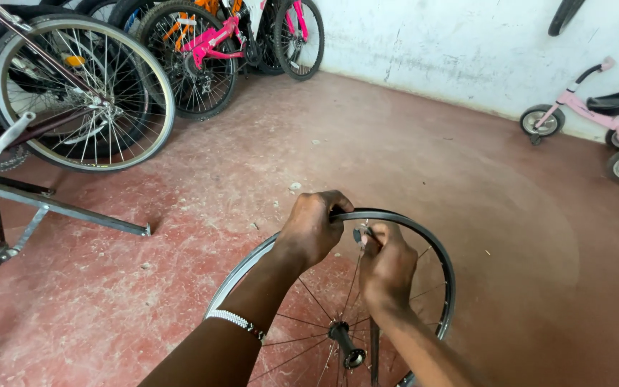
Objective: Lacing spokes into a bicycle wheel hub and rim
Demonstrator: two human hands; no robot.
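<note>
Low in the middle of the view, a bare bike wheel (pixel 424 236) is held upright over the red floor (pixel 467 165). Its black rim is gripped at about 12 o'clock by the left hand (pixel 314 228), with the fingers curled tight over the top edge. A beaded band (pixel 236 320) is worn on the left wrist. Just beside that hand, toward 1 o'clock on the rim, the right hand (pixel 387 266) is closed around something small at the inner side of the rim, where the thin spokes (pixel 309 294) end. What is pinched there cannot be made out, because it is hidden by the fingers. The hub (pixel 346 344) is seen below the hands, at the middle of the wheel, with a short axle sticking out.

Far off at 10 o'clock, a big bike wheel (pixel 80 93) with a shiny rim is held up on a metal stand (pixel 59 208). At 11 o'clock, a pink bike (pixel 216 39) is leaned by the white wall (pixel 453 43). At 2 o'clock, well apart from the hands, a small pink trike (pixel 596 107) is parked against the wall. Little bits of dirt are scattered on the floor near the top of the held wheel.
</note>
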